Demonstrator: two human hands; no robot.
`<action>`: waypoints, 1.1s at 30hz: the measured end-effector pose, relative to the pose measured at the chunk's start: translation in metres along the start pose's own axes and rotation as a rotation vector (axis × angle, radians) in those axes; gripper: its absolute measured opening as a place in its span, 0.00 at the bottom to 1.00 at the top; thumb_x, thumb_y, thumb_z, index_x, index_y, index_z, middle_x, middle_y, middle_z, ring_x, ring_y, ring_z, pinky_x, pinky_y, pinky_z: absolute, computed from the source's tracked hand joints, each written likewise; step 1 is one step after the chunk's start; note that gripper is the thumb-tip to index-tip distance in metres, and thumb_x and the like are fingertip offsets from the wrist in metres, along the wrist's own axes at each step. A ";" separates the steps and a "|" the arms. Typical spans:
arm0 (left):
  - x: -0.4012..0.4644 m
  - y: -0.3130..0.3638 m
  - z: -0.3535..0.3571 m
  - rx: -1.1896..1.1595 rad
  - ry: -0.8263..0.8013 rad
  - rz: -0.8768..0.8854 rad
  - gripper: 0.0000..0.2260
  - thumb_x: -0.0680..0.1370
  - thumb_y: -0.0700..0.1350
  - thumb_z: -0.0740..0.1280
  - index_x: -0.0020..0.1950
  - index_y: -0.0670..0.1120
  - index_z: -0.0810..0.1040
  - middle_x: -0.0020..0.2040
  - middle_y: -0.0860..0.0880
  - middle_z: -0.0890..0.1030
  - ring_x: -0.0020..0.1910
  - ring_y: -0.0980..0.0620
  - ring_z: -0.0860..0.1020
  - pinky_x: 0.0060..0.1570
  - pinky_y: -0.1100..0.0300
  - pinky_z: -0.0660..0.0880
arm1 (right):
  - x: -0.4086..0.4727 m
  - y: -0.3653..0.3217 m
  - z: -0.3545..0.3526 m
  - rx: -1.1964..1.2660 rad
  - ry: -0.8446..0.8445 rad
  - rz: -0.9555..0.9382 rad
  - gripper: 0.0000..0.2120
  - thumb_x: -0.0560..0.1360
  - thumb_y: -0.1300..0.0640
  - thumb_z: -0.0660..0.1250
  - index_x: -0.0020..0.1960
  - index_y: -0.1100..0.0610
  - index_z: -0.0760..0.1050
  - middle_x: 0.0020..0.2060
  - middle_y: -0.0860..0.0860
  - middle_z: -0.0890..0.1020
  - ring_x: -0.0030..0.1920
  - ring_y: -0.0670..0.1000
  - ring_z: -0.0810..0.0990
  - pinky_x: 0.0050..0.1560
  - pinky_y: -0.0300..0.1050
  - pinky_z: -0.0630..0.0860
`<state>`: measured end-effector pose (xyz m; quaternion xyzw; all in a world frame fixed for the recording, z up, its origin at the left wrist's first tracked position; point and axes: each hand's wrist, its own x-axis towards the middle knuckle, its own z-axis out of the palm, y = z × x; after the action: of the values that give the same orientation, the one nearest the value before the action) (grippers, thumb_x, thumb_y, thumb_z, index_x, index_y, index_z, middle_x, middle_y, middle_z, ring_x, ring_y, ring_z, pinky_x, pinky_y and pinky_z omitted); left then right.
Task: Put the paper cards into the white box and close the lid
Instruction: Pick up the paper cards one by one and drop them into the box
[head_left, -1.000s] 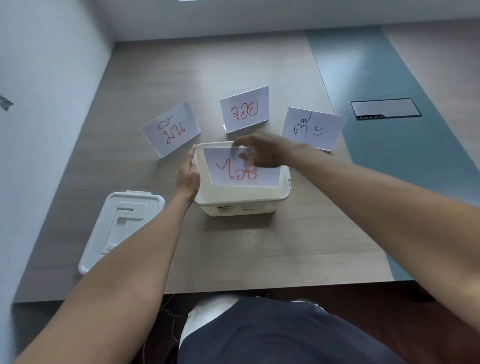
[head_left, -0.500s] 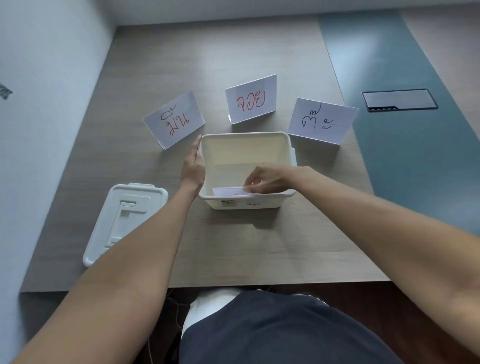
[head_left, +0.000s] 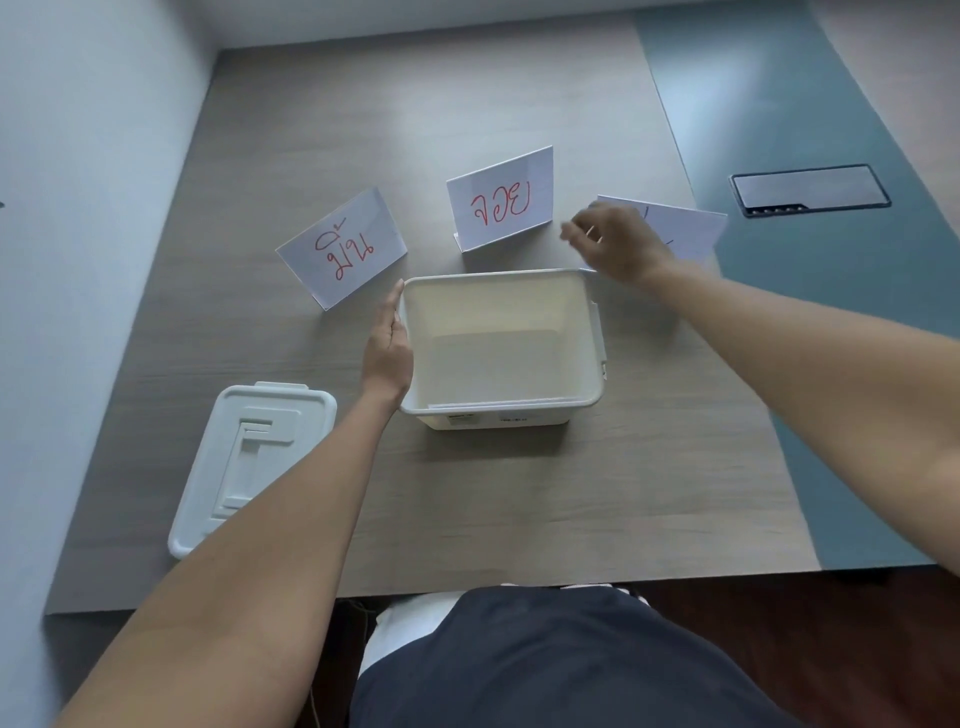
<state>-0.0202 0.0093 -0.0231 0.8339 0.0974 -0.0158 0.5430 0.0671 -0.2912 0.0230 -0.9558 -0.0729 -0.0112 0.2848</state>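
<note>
The three paper cards left on the desk (head_left: 519, 493) look feather-light and a bit floppy, folded sheets standing like little tents, so I'd say each wants a gentle pinch along its top edge, not a squeeze that would crease it. The left card (head_left: 343, 248) and the middle card (head_left: 501, 200) carry red handwriting and stand upright just beyond the white box (head_left: 501, 410); the right card (head_left: 685, 231) is half hidden behind the right hand (head_left: 621, 244), its writing mostly covered. That hand hovers in front of the card with its grip loosely open, fingers curled, holding nothing; whether it touches the paper I cannot tell. The left hand (head_left: 389, 345) lies flat against the box's left wall, open, steadying it. The box sits open near the desk's middle, rigid plastic, and a thin white edge at its near inside wall may be a card already in. The lid (head_left: 249, 462) lies flat on the desk to the left, well apart from the box, stiff and easy to lift by its rim.
</note>
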 end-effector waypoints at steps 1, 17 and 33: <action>0.001 0.000 0.000 -0.001 0.000 0.000 0.23 0.85 0.39 0.48 0.78 0.54 0.64 0.78 0.53 0.65 0.71 0.62 0.62 0.67 0.67 0.57 | 0.008 0.007 -0.002 -0.008 0.053 0.031 0.17 0.80 0.52 0.61 0.48 0.64 0.82 0.46 0.60 0.82 0.45 0.60 0.82 0.51 0.52 0.78; 0.007 -0.011 0.002 -0.002 -0.003 0.036 0.23 0.84 0.38 0.48 0.78 0.51 0.64 0.77 0.54 0.65 0.76 0.59 0.61 0.63 0.83 0.55 | 0.028 0.070 -0.005 -0.637 -0.107 0.338 0.20 0.74 0.68 0.62 0.65 0.63 0.69 0.60 0.65 0.73 0.63 0.65 0.72 0.64 0.56 0.64; 0.003 -0.006 0.000 0.014 -0.010 0.028 0.23 0.84 0.39 0.48 0.78 0.52 0.63 0.78 0.53 0.64 0.77 0.56 0.61 0.70 0.67 0.56 | 0.014 -0.013 -0.034 -0.537 0.083 0.045 0.26 0.73 0.71 0.59 0.71 0.62 0.67 0.60 0.64 0.76 0.60 0.66 0.74 0.62 0.57 0.67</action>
<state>-0.0183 0.0120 -0.0286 0.8388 0.0829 -0.0130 0.5379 0.0792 -0.2968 0.0592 -0.9972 -0.0341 -0.0626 0.0241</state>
